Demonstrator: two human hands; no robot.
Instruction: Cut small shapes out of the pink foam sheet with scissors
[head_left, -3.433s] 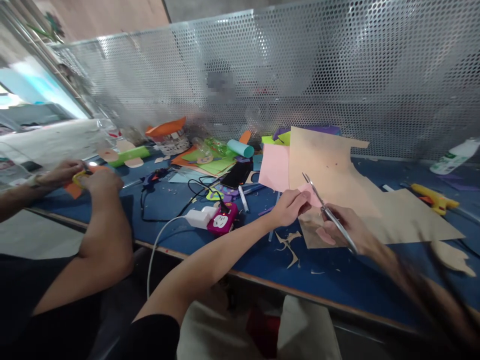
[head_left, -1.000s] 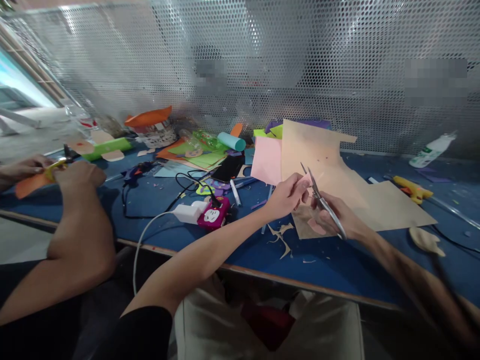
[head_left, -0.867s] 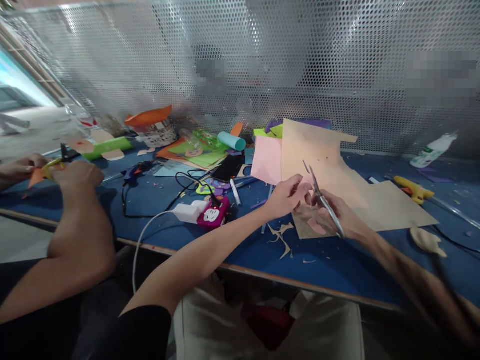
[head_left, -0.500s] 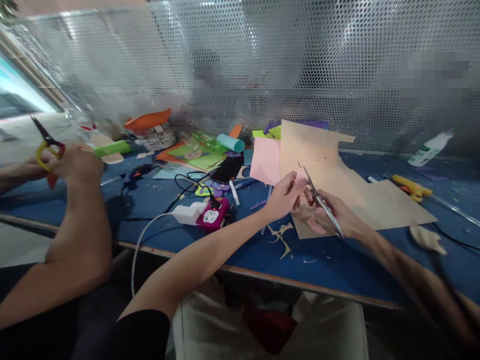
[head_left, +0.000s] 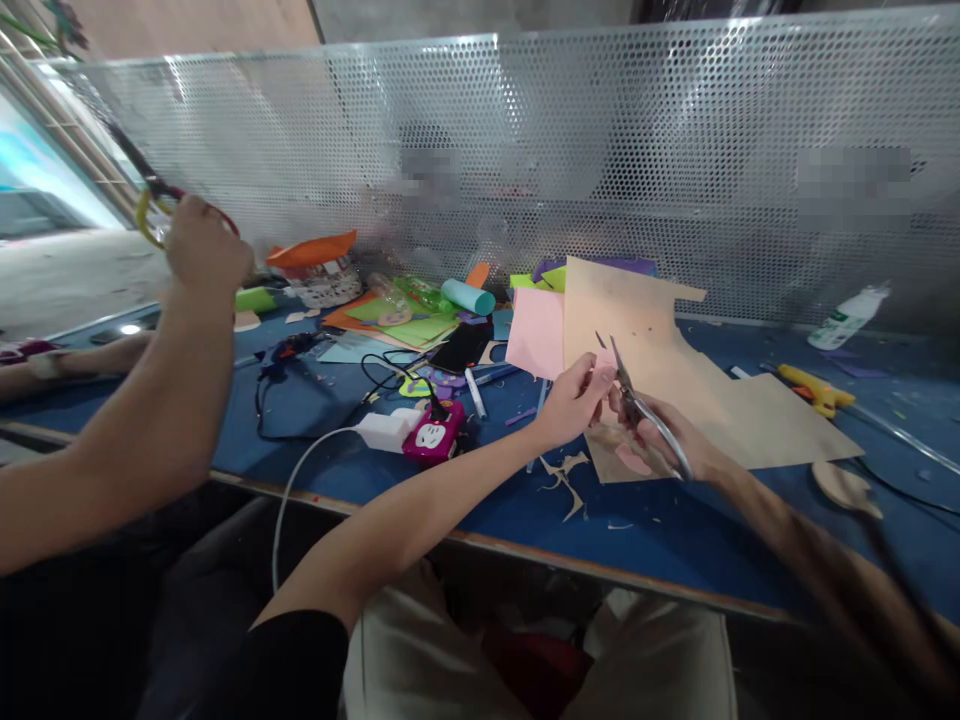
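Note:
My left hand pinches a small piece of pink paper between thumb and fingers. In my right hand is a pair of metal scissors, blades spread and pointing up beside the pink piece. Under both hands lies a large tan sheet with cut-out edges. A pink sheet sits against its left side. Below my right hand a pink scrap rests on the tan paper. Thin tan offcuts lie on the blue table near my left wrist.
At left, a co-worker's hand holds up yellow-and-red scissors. A magenta power adapter with cables, a phone and coloured sheets lie left of centre. A yellow glue gun and white bottle are at right.
My scissors' blades have spread wider beside the pink piece. The co-worker's hand has risen with its scissors. The camera view has shifted slightly upward.

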